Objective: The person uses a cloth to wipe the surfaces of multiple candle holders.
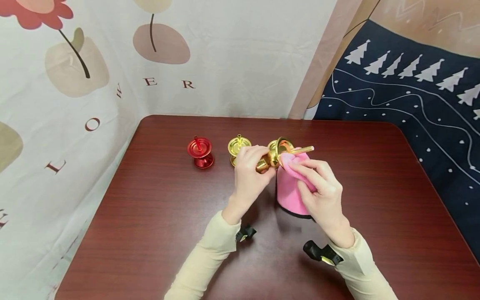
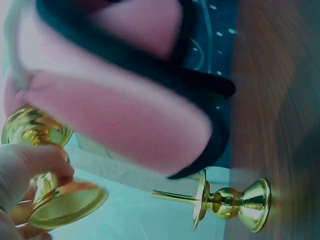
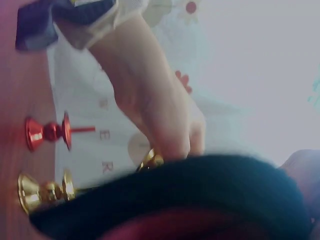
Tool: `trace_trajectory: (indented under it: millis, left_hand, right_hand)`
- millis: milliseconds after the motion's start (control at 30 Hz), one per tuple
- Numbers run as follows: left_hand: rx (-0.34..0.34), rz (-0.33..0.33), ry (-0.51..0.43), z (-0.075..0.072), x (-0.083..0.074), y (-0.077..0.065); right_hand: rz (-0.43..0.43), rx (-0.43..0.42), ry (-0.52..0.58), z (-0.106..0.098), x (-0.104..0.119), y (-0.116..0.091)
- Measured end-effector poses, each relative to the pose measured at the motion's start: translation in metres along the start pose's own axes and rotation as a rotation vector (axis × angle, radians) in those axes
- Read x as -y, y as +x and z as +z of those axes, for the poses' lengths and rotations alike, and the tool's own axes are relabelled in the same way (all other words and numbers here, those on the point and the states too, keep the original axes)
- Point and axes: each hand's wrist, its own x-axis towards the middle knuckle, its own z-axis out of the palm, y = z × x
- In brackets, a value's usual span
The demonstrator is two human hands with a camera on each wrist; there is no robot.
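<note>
My left hand (image 1: 249, 173) grips a shiny gold candlestick (image 1: 265, 161) by its stem and base, tipped so its spike points right. In the left wrist view its flared base (image 2: 70, 207) shows below the fingers. My right hand (image 1: 324, 187) pinches a pink cloth (image 1: 290, 193) with a dark edge against the candlestick's dish, and the rest of the cloth hangs below. A gold candlestick (image 1: 239, 146) stands just behind my left hand, partly hidden by it. To its left stands a red candlestick (image 1: 200, 152).
More gold (image 1: 272, 144) shows behind the held candlestick. The brown wood-grain table (image 1: 157, 216) reaches back to a white printed curtain (image 1: 240, 75). At the right hangs a dark blue cloth with white trees (image 1: 397, 91). Each wrist wears a small black camera (image 1: 318, 252).
</note>
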Motion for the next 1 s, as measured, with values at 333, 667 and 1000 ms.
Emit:
trace_trajectory:
  millis: [333,667,1000]
  left_hand:
    - [0.357,-0.116,-0.391,-0.014,0.009,0.005]
    - [0.566,-0.186,-0.52,-0.017,0.008,0.007]
    - [0.351,-0.233,-0.407,-0.01,0.011,0.003]
  right_hand:
    - [-0.119,-0.005,0.04,-0.015,-0.028,0.014]
    - [-0.179,0.015,0.106,-0.014,-0.045,0.021]
    - [-0.095,0.028,0.045,-0.013,-0.04,0.015]
